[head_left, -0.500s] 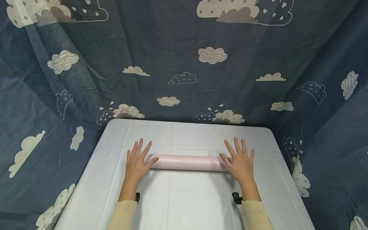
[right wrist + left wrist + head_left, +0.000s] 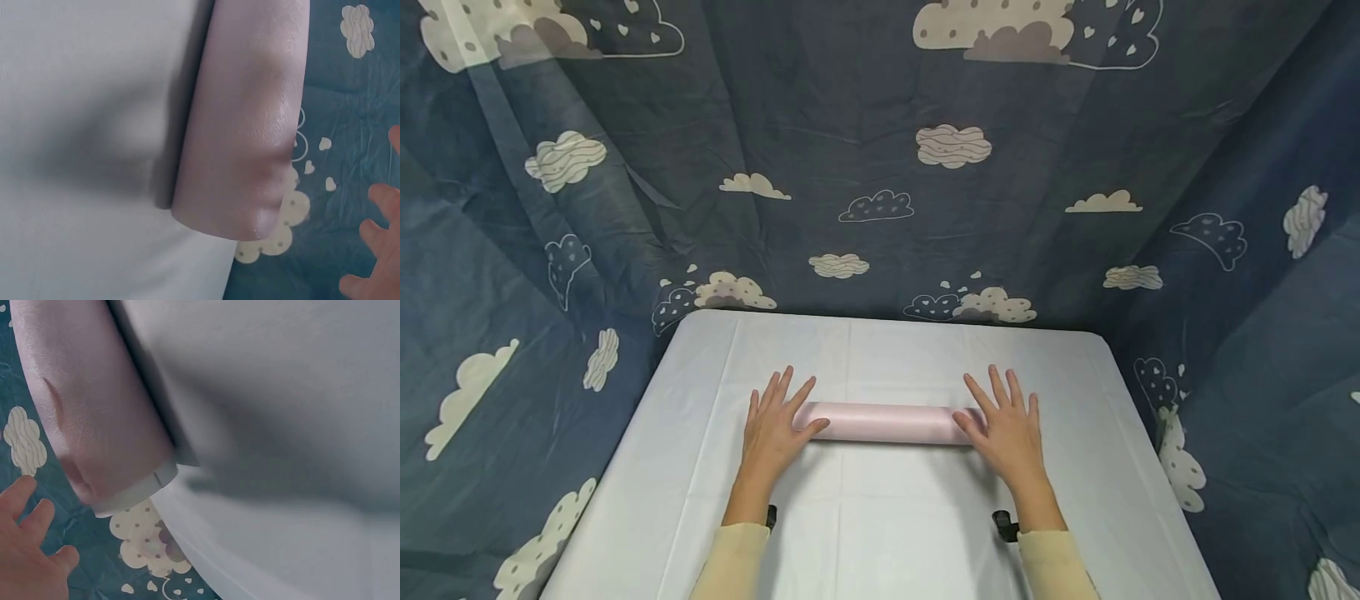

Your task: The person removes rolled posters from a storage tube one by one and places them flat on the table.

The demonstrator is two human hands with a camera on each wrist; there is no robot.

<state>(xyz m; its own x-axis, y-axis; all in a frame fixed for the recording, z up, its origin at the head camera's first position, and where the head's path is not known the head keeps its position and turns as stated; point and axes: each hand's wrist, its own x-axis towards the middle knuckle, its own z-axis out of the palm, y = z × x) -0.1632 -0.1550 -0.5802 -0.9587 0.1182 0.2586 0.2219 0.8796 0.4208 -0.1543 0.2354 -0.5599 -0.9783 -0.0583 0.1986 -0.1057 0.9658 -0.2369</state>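
Observation:
A smooth pale pink roll [image 2: 883, 423] lies crosswise on the white-covered table [image 2: 895, 542]. Over its left end is my left hand [image 2: 775, 435], fingers spread and thumb stretched inward above the roll. My right hand [image 2: 1009, 435] mirrors it at the right end, its fingers also spread. The left wrist view shows the roll's end [image 2: 94, 412] with a pale edge band and a small crease; the fingers [image 2: 37, 522] are apart from it. In the right wrist view a gap likewise lies between the roll [image 2: 244, 119] and the fingers [image 2: 375, 234].
Dark blue cloth [image 2: 820, 108] with printed clouds hangs behind the table and along both sides. The tabletop's far edge runs close to the back cloth. A black strap piece [image 2: 1004, 526] shows at the right wrist, beside the pale yellow sleeve [image 2: 1056, 562].
Both hands have moved inward, the left one to the right and the right one to the left, with fingers still spread. The pink roll has stayed in place.

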